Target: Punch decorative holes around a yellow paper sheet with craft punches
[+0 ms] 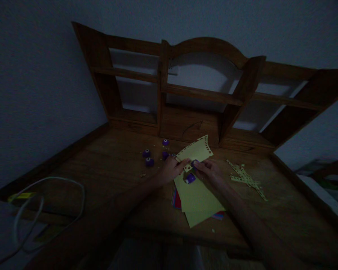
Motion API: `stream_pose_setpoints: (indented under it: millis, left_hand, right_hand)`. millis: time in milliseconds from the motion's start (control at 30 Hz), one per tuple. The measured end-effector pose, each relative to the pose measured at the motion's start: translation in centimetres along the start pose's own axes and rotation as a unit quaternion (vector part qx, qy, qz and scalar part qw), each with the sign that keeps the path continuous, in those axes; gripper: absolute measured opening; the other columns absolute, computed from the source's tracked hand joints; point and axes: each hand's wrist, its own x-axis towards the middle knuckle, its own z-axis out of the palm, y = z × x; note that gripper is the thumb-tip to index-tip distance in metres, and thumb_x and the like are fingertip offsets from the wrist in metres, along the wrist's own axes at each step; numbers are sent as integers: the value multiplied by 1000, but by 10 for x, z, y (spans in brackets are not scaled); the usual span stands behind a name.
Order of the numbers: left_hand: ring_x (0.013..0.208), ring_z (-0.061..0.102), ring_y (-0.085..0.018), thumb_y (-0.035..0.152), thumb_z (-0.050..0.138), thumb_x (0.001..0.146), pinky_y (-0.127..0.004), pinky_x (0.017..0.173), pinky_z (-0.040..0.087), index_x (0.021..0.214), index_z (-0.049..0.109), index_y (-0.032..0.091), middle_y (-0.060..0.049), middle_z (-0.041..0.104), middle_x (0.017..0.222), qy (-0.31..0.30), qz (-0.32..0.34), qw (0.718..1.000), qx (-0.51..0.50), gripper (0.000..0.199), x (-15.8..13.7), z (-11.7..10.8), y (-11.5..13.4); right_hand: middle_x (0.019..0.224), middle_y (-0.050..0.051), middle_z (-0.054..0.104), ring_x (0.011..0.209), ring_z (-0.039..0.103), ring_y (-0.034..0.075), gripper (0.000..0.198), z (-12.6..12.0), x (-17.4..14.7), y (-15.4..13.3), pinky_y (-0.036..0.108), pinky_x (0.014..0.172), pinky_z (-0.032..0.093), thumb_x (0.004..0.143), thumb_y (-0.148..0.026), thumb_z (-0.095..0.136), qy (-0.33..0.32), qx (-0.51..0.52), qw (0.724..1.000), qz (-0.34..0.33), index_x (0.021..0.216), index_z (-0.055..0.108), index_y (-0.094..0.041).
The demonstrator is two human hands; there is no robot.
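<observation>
My left hand (171,168) pinches the lower left edge of a yellow sheet of paper (199,150) with punched shapes along its borders. In my right hand (211,171) is a small purple craft punch (195,163), held against the sheet's lower corner. Just below, a second purple punch (189,179) lies on a stack of yellow paper (198,198). Red and blue sheets (177,199) stick out from under that stack. Left of the sheet stand more purple punches, among them one at the back (165,142) and another in front (149,162).
Punched yellow strips (246,177) lie crossed on the wooden desk (109,165) to the right. Tiny paper bits are scattered about. A wooden shelf unit (197,90) rises at the back. A white cable (83,195) loops at the left. The room is dim.
</observation>
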Motion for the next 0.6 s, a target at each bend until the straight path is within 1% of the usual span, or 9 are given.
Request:
stream_pose_setpoints:
  millis: [133, 267, 467, 600]
  left_hand:
    - [50, 48, -11, 44, 42, 91, -21, 49, 36, 66, 57, 15, 2, 49, 49, -2, 13, 1000, 4, 42, 0, -2, 3]
    - [52, 50, -12, 43, 43, 91, -21, 50, 37, 70, 59, 15, 2, 50, 49, 1, 20, 1000, 1, 39, 1, -2, 3]
    - [49, 47, -10, 44, 41, 91, -20, 48, 35, 68, 57, 14, 2, 50, 50, -7, 20, 1000, -2, 41, -1, 1, 0]
    - [50, 51, -10, 47, 40, 92, -20, 50, 37, 62, 56, 13, 0, 53, 52, -12, 23, 1000, -6, 48, -2, 2, -1]
  right_hand:
    - [48, -1, 51, 44, 41, 10, 37, 3, -2, -4, 27, 45, 24, 70, -46, 73, 20, -8, 1000, 2, 57, 54, -16]
    - [47, -3, 48, 44, 38, 9, 36, 7, -4, -7, 27, 46, 22, 69, -43, 74, 31, -2, 999, -6, 56, 53, -17]
    - [49, -4, 44, 46, 35, 9, 33, 6, -4, 0, 27, 47, 22, 70, -39, 74, 44, 29, 998, -28, 58, 53, -18]
    - [51, -4, 44, 47, 35, 9, 30, 6, -4, 3, 27, 47, 22, 71, -36, 74, 40, 32, 998, -32, 60, 53, -18]
